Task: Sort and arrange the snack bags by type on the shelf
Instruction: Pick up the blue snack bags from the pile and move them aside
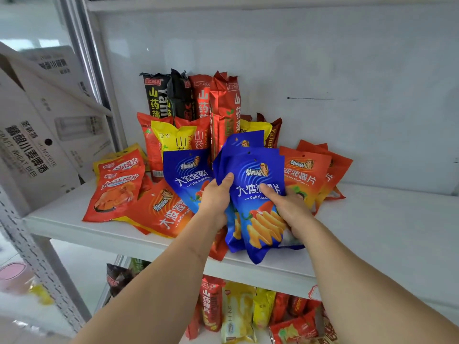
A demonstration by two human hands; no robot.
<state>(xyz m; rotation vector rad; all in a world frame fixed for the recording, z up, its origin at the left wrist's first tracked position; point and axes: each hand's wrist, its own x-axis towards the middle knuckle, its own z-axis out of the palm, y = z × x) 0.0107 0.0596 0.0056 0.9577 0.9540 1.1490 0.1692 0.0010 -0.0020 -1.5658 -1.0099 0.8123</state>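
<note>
From the head view I am seeing my left hand (215, 194) and right hand (285, 202), fingers curling round the blue bags (258, 184) over the white shelf (372, 232). Orange bags (304, 173) are lying just right; tall packs (223, 105) are leaning behind against the white wall (323, 58). Cardboard boxes (37, 135) are sitting far left.

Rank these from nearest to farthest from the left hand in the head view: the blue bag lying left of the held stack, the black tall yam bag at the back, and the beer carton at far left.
1. Blue bag: touching the left hand, on its left side.
2. Black yam bag: upright at the back, up-left.
3. Beer carton: far left, beyond the shelf post.
</note>
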